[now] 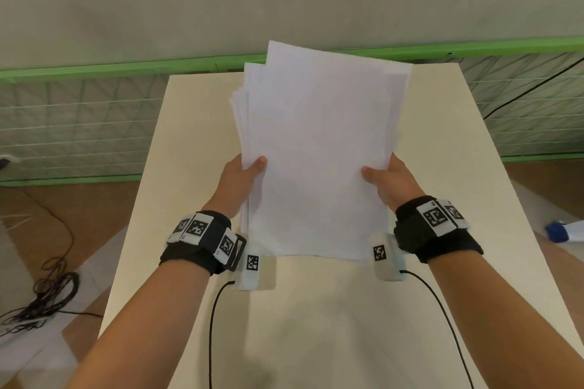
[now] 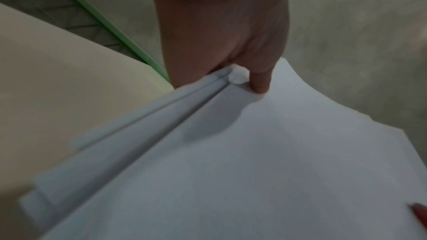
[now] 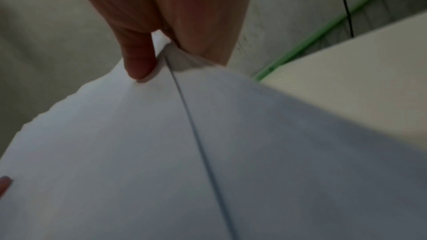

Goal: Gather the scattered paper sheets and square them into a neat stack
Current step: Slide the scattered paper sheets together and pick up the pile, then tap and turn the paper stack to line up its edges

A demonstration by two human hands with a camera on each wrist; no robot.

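Both hands clamped on uneven-edged paper sheets above table.

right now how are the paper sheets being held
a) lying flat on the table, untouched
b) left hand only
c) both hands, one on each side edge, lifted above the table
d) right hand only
c: the left hand and right hand each grip a side edge of the paper sheets, thumbs on top, above the table; the sheet edges are uneven.

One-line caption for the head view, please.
Both hands, left and right, hold an uneven stack of sheets above the table.
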